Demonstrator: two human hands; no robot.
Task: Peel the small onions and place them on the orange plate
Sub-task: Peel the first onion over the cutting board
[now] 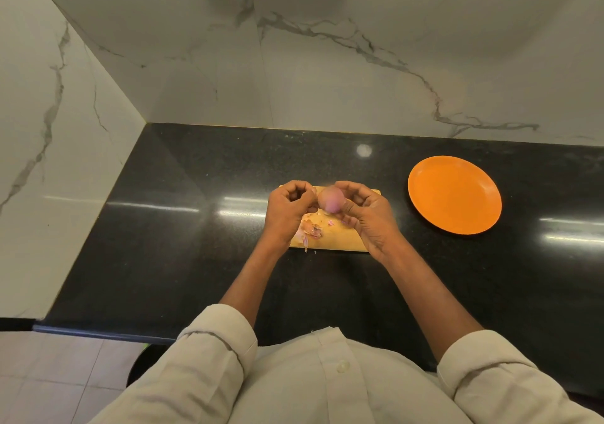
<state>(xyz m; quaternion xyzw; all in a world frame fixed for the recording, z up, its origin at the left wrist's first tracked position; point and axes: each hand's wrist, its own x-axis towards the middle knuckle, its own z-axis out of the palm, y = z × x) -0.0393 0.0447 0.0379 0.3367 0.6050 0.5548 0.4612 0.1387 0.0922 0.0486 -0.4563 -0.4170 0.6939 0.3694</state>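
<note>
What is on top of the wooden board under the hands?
Papery onion peels lie on the wooden board. The left hand and right hand, holding an onion, cover much of the board, so more may be hidden.

The person wears a loose cream shirt (327, 391) with a front button band and one pale round button (342, 365). Both sleeves (215, 345) are rolled into thick cuffs, leaving the forearms bare. No rings or watch show.

Glare streaks on counter (163, 260), fisheye edges.
</note>
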